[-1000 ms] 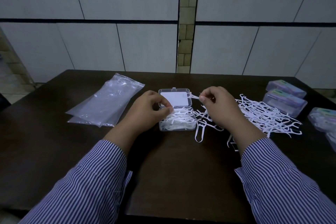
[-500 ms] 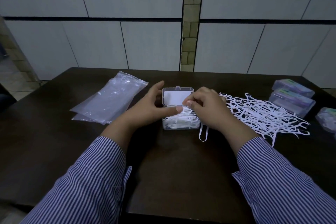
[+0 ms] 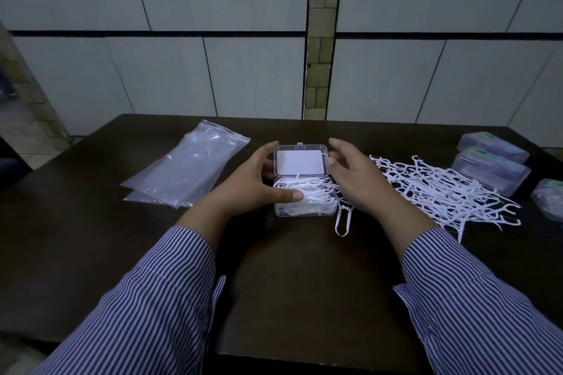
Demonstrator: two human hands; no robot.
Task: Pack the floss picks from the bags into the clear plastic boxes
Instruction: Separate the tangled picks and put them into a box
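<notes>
A small clear plastic box [image 3: 304,210] lies open at the table's middle, full of white floss picks, its lid [image 3: 301,163] tilted back. My left hand [image 3: 256,183] rests at the box's left side; its thumb presses on the picks inside and its fingers reach up beside the lid. My right hand [image 3: 353,179] hovers at the lid's right edge with fingers relaxed and nothing in them. A loose heap of white floss picks [image 3: 438,192] spreads to the right of that hand. Two picks [image 3: 342,221] lie just right of the box.
Empty clear plastic bags [image 3: 185,170] lie flat to the left of the box. Closed, filled clear boxes [image 3: 490,161] stand stacked at the table's right edge, one more [image 3: 548,201] cut off by the frame. The dark table [image 3: 289,283] ends near my sleeves.
My right hand has let go of the pick it carried and drawn back from over the box to the lid's right edge. My left hand's fingers have straightened up beside the lid.
</notes>
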